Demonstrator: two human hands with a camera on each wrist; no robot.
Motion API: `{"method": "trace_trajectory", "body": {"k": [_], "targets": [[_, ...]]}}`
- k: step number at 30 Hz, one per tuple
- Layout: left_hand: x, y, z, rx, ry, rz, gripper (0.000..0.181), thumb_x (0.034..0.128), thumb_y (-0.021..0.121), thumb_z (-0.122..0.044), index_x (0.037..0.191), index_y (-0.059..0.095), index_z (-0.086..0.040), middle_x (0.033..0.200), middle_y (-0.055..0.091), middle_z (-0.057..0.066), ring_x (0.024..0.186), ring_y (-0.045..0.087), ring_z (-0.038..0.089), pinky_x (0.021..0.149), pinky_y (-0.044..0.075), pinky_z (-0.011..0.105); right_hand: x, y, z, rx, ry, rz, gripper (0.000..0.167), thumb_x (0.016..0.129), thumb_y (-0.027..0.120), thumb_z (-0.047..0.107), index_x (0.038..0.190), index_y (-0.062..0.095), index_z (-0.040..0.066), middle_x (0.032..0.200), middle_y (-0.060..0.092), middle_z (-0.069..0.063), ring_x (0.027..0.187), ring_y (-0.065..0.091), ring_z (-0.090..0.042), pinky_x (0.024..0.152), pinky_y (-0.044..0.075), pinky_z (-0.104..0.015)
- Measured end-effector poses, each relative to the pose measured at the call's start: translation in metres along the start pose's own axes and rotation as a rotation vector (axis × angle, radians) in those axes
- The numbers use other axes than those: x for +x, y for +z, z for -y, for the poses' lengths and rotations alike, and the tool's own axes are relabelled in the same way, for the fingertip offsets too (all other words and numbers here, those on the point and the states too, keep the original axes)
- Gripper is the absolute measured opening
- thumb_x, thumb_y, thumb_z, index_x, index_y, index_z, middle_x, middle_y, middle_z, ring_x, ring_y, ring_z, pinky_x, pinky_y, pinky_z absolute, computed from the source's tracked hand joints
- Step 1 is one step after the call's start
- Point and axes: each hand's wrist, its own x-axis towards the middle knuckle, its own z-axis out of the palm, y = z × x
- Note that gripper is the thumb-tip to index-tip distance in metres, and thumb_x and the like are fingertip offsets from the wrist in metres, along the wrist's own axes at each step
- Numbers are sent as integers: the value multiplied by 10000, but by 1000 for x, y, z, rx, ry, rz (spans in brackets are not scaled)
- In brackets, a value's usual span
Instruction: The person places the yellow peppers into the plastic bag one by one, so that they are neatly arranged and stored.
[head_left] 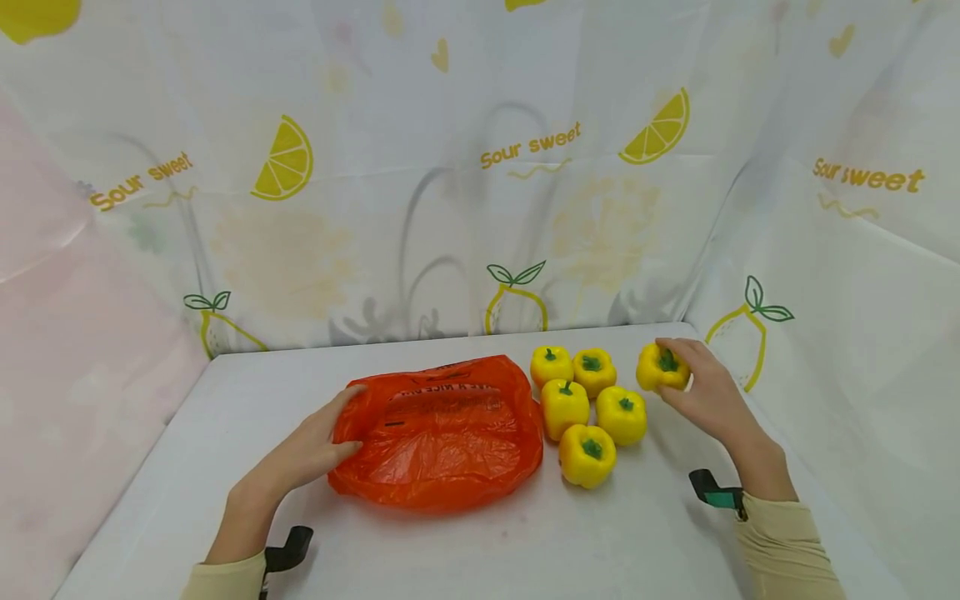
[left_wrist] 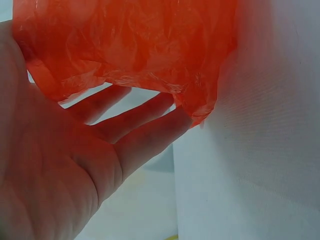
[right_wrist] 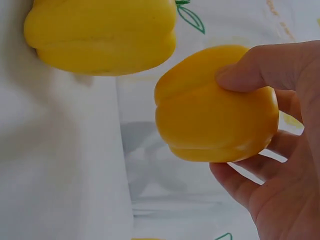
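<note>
While the L hand [head_left: 311, 446] rests w/ loose, spread fingers against the left edge of the red bag [head_left: 450, 442], lower ctr of frame, prob. to steady it, the R hand [head_left: 708, 400] grips a yellow pepper [head_left: 657, 371] btwn thumb & fingers at ctr-right, its round sides suiting that hold. Five other peppers [head_left: 566, 410] sit btwn, prob. grouped for easy reach.
</note>
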Motion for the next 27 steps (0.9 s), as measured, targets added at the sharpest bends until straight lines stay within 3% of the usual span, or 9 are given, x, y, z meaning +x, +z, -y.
{"method": "trace_trajectory", "body": {"k": [5, 8, 10, 12, 21, 27], "targets": [[0, 0, 0, -16, 5, 6, 746, 914, 622, -147, 1555, 241, -173, 1590, 328, 162, 1433, 339, 440, 1075, 384, 682, 1, -3, 9, -9, -42, -33, 637, 778, 734, 7, 1381, 537, 68, 1347, 532, -165, 1138, 539, -326, 943, 474, -502], [0, 0, 0, -21, 3, 11, 745, 914, 621, -144, 1553, 240, -172, 1586, 332, 163, 1428, 345, 439, 1067, 398, 676, 1, -4, 16, 7, -51, -36, 641, 779, 737, 5, 1385, 541, 82, 1354, 530, -153, 1144, 538, -317, 1000, 459, -276], [0, 0, 0, -24, 5, 11, 744, 912, 622, -138, 1551, 242, -172, 1583, 337, 163, 1424, 351, 437, 1066, 401, 673, 1, -4, 22, 25, -65, -43, 643, 778, 740, -2, 1384, 544, 85, 1356, 531, -150, 1145, 539, -311, 976, 373, -80], [0, 0, 1, -23, 9, 9, 742, 912, 621, -133, 1550, 244, -172, 1581, 341, 162, 1421, 359, 435, 1066, 404, 669, 1, -4, 28, 44, -81, -50, 647, 774, 743, -9, 1384, 547, 85, 1357, 530, -148, 1145, 540, -309, 929, 256, 44], [-1, -1, 1, -26, 8, 10, 763, 878, 556, -54, 1561, 227, -138, 1587, 334, 161, 1415, 369, 425, 1064, 419, 653, 2, 1, 54, 95, -122, -36, 679, 777, 760, -12, 1402, 541, 140, 1391, 521, -100, 1205, 523, -275, 980, 228, 61], [1, 0, -2, -32, 21, 4, 825, 838, 501, 20, 1585, 202, -166, 1618, 289, 157, 1452, 319, 428, 1109, 353, 667, 5, 9, 67, 128, -160, -11, 683, 782, 756, -12, 1405, 537, 161, 1402, 518, -78, 1229, 517, -263, 1017, 250, 19]]}}
